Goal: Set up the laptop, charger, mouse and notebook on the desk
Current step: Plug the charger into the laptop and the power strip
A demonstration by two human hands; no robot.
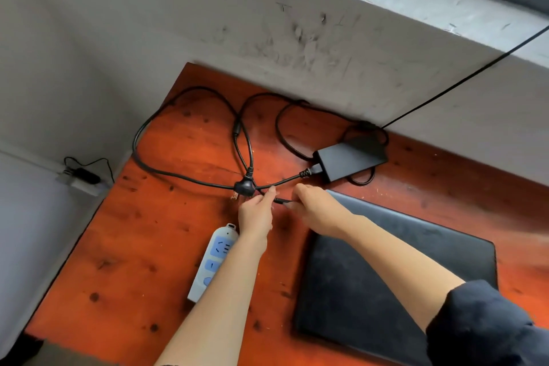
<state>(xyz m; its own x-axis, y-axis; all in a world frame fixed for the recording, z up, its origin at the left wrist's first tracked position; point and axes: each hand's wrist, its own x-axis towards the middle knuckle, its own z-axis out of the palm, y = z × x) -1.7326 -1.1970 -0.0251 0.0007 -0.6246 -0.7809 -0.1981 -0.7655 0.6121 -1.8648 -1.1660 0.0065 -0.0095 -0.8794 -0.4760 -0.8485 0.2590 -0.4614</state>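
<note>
A closed black laptop (pixel 395 270) lies on the orange wooden desk (pixel 133 246) at the right. Behind it rests the black charger brick (pixel 350 159), its cables (pixel 166 116) looping over the desk's far left. The black wall plug (pixel 244 187) lies in the middle of the loops. My left hand (pixel 257 214) pinches the thin cable just right of that plug. My right hand (pixel 315 211) holds the thin cable's barrel connector (pixel 280 201), beside the laptop's far left corner. No mouse or notebook is in view.
A white and blue power strip (pixel 214 258) lies on the desk under my left forearm. The grey scuffed wall (pixel 267 24) bounds the desk at the back. A thin black wire (pixel 463 77) runs up to the window sill. Another adapter (pixel 83 177) sits by the wall at the left.
</note>
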